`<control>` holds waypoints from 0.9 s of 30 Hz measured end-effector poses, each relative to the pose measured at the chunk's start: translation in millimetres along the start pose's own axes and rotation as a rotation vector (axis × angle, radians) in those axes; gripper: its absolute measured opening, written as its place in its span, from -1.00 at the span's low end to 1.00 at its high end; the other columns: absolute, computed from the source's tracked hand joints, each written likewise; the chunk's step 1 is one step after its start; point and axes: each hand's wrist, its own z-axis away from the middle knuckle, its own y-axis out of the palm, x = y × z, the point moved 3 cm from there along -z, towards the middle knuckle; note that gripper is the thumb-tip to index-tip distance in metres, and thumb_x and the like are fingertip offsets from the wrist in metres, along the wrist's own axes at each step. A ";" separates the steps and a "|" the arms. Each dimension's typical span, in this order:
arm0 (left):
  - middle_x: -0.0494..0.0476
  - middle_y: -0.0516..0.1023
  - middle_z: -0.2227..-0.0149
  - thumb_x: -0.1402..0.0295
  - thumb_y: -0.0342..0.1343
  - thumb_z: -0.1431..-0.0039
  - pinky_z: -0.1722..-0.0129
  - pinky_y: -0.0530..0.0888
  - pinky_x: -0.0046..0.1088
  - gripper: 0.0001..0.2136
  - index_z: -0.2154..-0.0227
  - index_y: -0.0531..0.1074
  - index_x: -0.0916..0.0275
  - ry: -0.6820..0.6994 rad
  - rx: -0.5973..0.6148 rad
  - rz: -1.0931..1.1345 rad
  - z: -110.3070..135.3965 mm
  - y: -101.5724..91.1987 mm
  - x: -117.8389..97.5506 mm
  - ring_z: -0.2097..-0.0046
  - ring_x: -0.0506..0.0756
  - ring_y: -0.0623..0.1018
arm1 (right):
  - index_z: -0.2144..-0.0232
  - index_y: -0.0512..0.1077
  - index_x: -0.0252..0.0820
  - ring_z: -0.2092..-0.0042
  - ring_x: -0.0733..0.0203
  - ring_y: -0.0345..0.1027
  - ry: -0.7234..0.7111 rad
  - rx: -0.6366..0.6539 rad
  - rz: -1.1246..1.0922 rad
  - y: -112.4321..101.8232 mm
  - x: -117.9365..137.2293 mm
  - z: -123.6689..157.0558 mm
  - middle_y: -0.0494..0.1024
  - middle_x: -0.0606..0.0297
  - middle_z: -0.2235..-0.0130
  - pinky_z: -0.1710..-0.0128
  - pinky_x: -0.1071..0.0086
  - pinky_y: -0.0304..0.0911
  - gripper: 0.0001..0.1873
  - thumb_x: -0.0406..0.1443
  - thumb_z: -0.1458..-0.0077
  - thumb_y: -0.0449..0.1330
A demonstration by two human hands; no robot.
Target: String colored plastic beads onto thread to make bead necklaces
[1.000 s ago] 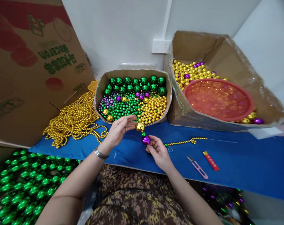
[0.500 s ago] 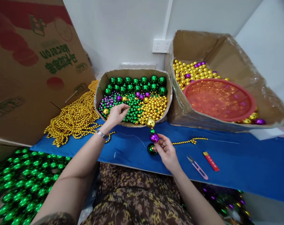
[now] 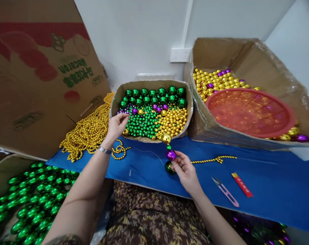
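Observation:
My right hand pinches a bead strand that carries a gold ball, a small green bead, a purple ball and a green ball, held upright over the blue table cover. My left hand reaches into the left side of the small cardboard box, its curled fingers over the small purple beads. I cannot see what they pinch. That box holds large green balls at the back, with small green beads and small gold beads in front.
A pile of gold bead strands lies left of the box. The larger box at right holds gold balls and a red plastic basket. A thread snipper and a red cutter lie on the blue cover. Green balls fill a bin at lower left.
My left hand let go of the gold ball and moved left into the box, over the purple beads. The right hand kept the strand and shifted a little right; a green ball now shows at its lower end.

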 end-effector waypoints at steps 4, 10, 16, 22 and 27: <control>0.16 0.59 0.37 0.27 0.05 -0.12 0.38 0.38 -0.46 -0.72 0.23 0.54 0.33 -0.025 -0.070 -0.071 -5.6 -21.2 18.3 0.41 0.04 0.48 | -0.01 0.28 -0.09 0.35 0.26 0.39 -0.004 0.000 -0.004 3.6 -1.7 0.2 0.45 0.30 0.31 0.34 0.35 0.39 -0.59 -0.11 -0.14 0.19; 0.20 0.62 0.22 0.35 0.01 -0.16 0.20 0.42 -0.38 -0.74 0.17 0.54 0.27 -0.034 0.054 -0.412 -23.5 -18.2 30.1 0.23 0.14 0.56 | -0.01 0.29 -0.10 0.36 0.26 0.38 0.004 0.016 -0.022 8.4 -4.4 -1.3 0.45 0.29 0.31 0.36 0.35 0.38 -0.57 -0.11 -0.13 0.21; 0.33 0.60 0.22 0.40 0.05 -0.10 0.14 0.41 -0.27 -0.77 0.23 0.56 0.26 -0.049 0.286 -0.690 -54.3 3.6 38.2 0.14 0.28 0.55 | -0.02 0.28 -0.10 0.36 0.26 0.37 0.007 0.020 -0.002 8.2 -4.3 -1.8 0.44 0.29 0.32 0.37 0.36 0.37 -0.56 -0.10 -0.13 0.20; 0.39 0.58 0.27 0.48 0.17 0.08 0.10 0.42 -0.21 -0.81 0.34 0.56 0.29 -0.112 0.351 -0.705 -74.8 17.6 50.0 0.10 0.34 0.53 | -0.02 0.28 -0.10 0.36 0.25 0.38 0.013 0.026 -0.001 7.7 -5.4 -4.1 0.45 0.28 0.32 0.37 0.36 0.37 -0.54 -0.08 -0.13 0.20; 0.44 0.56 0.29 0.52 0.19 0.13 0.08 0.41 -0.15 -0.84 0.40 0.55 0.34 -0.129 0.310 -0.577 -75.4 19.3 47.4 0.09 0.39 0.53 | -0.01 0.28 -0.09 0.37 0.27 0.36 0.005 0.047 0.005 10.8 -2.4 -5.7 0.44 0.31 0.34 0.39 0.38 0.34 -0.57 -0.09 -0.14 0.18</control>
